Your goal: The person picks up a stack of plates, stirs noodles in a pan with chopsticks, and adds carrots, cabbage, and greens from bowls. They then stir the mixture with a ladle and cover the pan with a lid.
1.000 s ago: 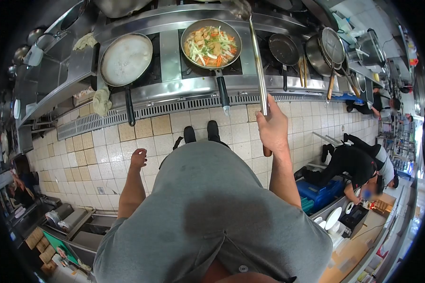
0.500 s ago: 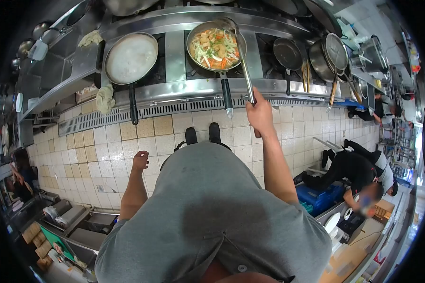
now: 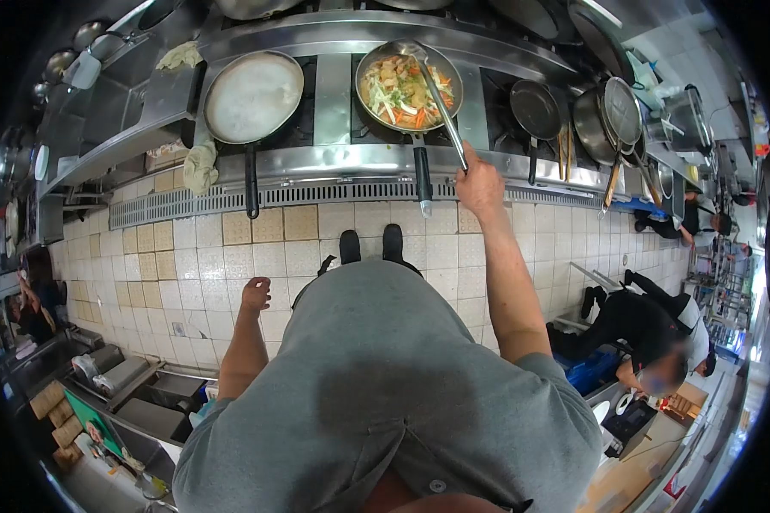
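The frying pan (image 3: 364,101), level on the stove (image 3: 332,103), contains mixed cut vegetables (image 3: 395,89); the long-handled metal ladle (image 3: 443,109) slants over its rim.

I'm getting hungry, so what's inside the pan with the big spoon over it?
Orange strips, pale strips and golden chunks. They hide the bottom of the pan; the big spoon hides what's under it.

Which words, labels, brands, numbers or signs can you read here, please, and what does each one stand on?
None can be read.
Ladle and vegetable-filled frying pan: no legible lettering.
Grey shirt: no lettering visible.
Cardboard box at the right: any print is too small and blurred to read.
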Demonstrator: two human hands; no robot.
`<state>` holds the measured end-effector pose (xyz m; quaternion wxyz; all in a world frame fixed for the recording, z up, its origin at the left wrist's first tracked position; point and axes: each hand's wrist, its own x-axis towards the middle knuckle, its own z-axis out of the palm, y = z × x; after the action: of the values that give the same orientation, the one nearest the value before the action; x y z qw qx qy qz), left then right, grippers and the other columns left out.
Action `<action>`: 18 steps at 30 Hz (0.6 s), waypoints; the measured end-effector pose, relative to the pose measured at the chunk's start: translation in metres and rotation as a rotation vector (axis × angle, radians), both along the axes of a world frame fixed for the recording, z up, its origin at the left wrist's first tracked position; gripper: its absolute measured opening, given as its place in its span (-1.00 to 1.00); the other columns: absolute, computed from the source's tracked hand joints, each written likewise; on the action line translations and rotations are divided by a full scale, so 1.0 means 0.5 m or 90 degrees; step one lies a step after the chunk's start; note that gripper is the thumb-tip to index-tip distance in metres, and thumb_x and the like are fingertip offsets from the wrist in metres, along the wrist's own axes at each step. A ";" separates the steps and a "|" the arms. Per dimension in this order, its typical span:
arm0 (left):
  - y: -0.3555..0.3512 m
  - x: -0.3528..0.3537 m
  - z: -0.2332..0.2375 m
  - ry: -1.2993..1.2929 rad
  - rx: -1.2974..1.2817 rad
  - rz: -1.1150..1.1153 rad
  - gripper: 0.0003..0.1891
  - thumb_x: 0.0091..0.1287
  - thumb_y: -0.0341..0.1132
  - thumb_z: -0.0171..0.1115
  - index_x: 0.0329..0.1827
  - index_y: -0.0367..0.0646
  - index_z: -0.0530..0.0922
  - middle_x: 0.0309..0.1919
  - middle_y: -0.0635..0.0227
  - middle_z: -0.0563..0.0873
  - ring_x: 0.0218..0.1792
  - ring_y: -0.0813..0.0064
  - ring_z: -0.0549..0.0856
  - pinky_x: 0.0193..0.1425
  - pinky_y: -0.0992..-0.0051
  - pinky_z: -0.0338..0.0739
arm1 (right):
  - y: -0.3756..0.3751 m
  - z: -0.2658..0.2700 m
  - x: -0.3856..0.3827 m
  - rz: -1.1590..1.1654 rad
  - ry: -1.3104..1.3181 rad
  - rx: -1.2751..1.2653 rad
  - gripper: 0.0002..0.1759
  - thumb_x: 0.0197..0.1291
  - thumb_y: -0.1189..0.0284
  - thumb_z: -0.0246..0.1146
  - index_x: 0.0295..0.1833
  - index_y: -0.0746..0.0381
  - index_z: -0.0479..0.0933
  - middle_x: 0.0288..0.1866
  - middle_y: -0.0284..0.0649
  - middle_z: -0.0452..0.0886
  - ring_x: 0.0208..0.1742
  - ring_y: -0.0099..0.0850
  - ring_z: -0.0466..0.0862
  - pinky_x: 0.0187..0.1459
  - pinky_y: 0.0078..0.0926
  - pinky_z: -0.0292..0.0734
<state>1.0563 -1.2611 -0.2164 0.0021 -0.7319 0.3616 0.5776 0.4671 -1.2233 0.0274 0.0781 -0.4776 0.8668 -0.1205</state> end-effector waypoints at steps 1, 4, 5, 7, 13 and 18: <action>0.001 -0.002 0.003 0.006 0.002 0.006 -0.72 0.43 -0.06 0.32 0.10 0.08 0.60 -0.26 0.42 0.67 -0.35 0.43 0.67 -0.27 0.24 0.65 | -0.003 0.009 0.002 0.000 0.005 0.016 -0.35 0.22 0.40 0.25 0.48 -0.02 0.42 -0.10 0.07 0.74 -0.06 0.08 0.73 0.04 0.05 0.63; 0.005 -0.008 0.015 0.015 0.007 -0.018 -0.64 0.44 -0.03 0.25 0.18 0.02 0.56 -0.14 0.34 0.66 -0.22 0.38 0.68 -0.19 0.25 0.62 | -0.007 0.033 0.006 0.043 0.041 0.037 -0.33 0.17 0.46 0.23 0.47 0.01 0.44 -0.09 0.04 0.74 -0.09 0.02 0.75 0.00 0.00 0.65; 0.004 -0.011 0.018 0.015 0.008 -0.017 -0.64 0.44 -0.03 0.25 0.18 0.02 0.56 -0.14 0.34 0.66 -0.22 0.38 0.68 -0.19 0.25 0.62 | -0.007 0.036 0.004 0.045 0.041 0.037 -0.33 0.17 0.46 0.23 0.47 0.01 0.44 -0.09 0.04 0.74 -0.09 0.02 0.75 0.00 0.00 0.65; 0.003 -0.015 0.021 0.022 0.002 -0.015 -0.64 0.45 -0.03 0.24 0.19 0.03 0.56 -0.12 0.33 0.66 -0.21 0.37 0.68 -0.18 0.25 0.62 | -0.006 0.042 -0.010 0.065 0.078 0.075 -0.31 0.17 0.47 0.23 0.48 -0.08 0.44 -0.07 -0.04 0.74 -0.08 -0.03 0.76 0.01 -0.05 0.67; 0.002 -0.017 0.021 0.016 0.003 -0.019 -0.63 0.46 -0.03 0.24 0.20 0.03 0.56 -0.11 0.32 0.66 -0.19 0.35 0.68 -0.14 0.22 0.62 | -0.003 0.058 -0.018 0.090 0.084 0.094 -0.27 0.17 0.47 0.23 0.50 -0.17 0.42 0.01 -0.09 0.70 -0.03 -0.08 0.76 0.01 -0.08 0.68; 0.005 -0.017 0.024 0.008 0.007 -0.022 -0.65 0.46 -0.05 0.23 0.20 0.02 0.56 -0.12 0.33 0.66 -0.22 0.37 0.68 -0.18 0.24 0.62 | 0.018 0.040 -0.068 0.127 0.117 0.123 -0.24 0.17 0.49 0.22 0.52 -0.22 0.37 0.06 -0.12 0.69 -0.04 -0.08 0.75 0.00 -0.09 0.68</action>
<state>1.0476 -1.2586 -0.2043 0.0140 -0.7216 0.3710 0.5844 0.4332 -1.2142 0.0476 0.0558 -0.5606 0.8260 0.0158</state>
